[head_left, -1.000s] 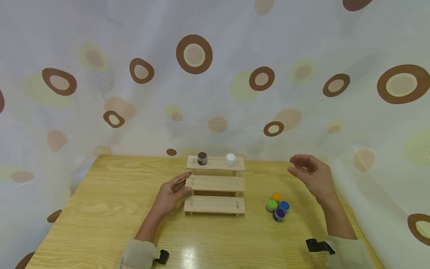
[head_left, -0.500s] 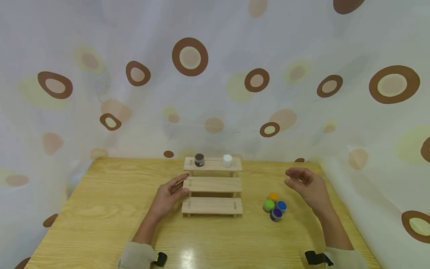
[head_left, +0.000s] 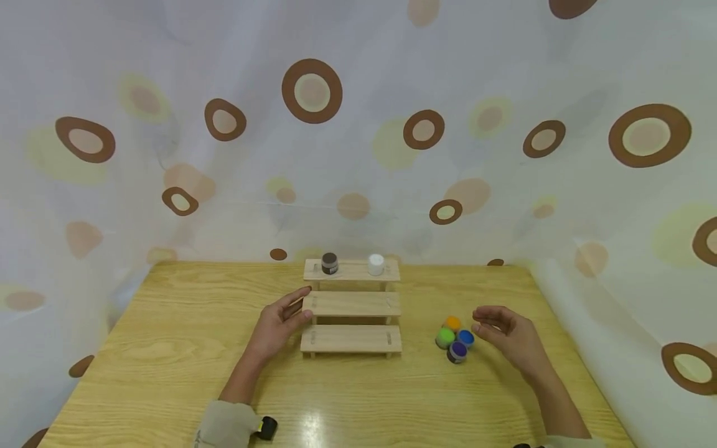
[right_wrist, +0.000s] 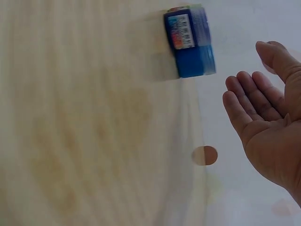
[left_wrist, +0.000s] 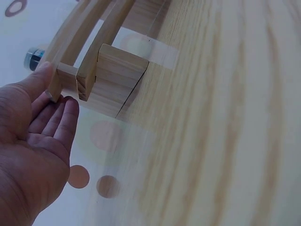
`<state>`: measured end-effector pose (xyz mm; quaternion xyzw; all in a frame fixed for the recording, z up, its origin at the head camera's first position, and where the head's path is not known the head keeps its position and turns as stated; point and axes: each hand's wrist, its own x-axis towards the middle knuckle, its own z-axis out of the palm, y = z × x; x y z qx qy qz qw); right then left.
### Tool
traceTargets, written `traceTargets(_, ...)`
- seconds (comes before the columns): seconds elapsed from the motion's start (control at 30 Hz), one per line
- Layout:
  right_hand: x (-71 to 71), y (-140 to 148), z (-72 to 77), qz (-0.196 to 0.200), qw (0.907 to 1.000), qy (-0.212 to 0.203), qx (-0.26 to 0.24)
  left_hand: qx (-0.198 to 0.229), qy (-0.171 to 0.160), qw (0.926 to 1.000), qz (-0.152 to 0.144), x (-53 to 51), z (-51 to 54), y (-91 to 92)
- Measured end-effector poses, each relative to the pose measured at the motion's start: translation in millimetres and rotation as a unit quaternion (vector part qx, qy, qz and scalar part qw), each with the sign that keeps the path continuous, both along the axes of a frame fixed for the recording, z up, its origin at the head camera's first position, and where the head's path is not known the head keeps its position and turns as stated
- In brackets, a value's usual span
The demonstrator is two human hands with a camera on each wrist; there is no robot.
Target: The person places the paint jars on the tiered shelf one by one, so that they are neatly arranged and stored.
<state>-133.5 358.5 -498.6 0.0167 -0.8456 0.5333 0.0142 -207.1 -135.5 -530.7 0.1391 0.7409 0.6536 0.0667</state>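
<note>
A three-step wooden display stand [head_left: 351,339] stands on the table. My left hand [head_left: 276,328] is at its left side and holds the end of the middle step. In the left wrist view, the thumb [left_wrist: 40,80] lies on one side of that board, with the fingertips at its other side. To the right, an orange-lidded paint jar [head_left: 452,323], a green one [head_left: 445,337], a blue one [head_left: 465,338] and a purple one [head_left: 457,352] stand clustered. My right hand [head_left: 512,339] hovers just right of them, holding nothing, its fingers relaxed.
On the top step stand a dark-lidded jar [head_left: 330,263] at the left and a white-lidded jar [head_left: 376,264] at the right. The wooden table [head_left: 185,354] ends at a patterned curtain [head_left: 358,155] behind and at the right.
My right hand has come down and closer to the jar cluster. The left hand stays at the middle step. The whole head view has shifted slightly.
</note>
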Motion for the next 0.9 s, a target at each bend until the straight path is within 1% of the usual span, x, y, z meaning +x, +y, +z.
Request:
traceTargets(0.13, 6.6, 2.0, -8.8, 0.004, 0.9998, -0.019, -0.003, -0.001, -0.001, 1.0, -0.003, -0.1, 1.6, -0.7)
traceTargets(0.33, 11.3, 5.3, -17.8, 0.011, 0.9991, -0.035, -0.022, 0.0, 0.0, 1.0, 0.0, 0.7, 2.0, -0.5)
traceTargets(0.47, 12.9, 7.7, -22.4, 0.018, 0.9989, -0.033, -0.027, -0.001, 0.0, 1.0, 0.001, 1.0, 1.5, -0.4)
traceTargets(0.63, 13.9, 7.9, -24.3, 0.026, 0.9988, -0.029, -0.028, -0.001, 0.0, 1.0, 0.003, 0.9, 1.6, -0.6)
traceTargets(0.9, 9.4, 6.3, -30.9, 0.049, 0.9986, -0.014, -0.016, 0.0, -0.002, 1.0, 0.003, 1.4, 1.1, 0.5)
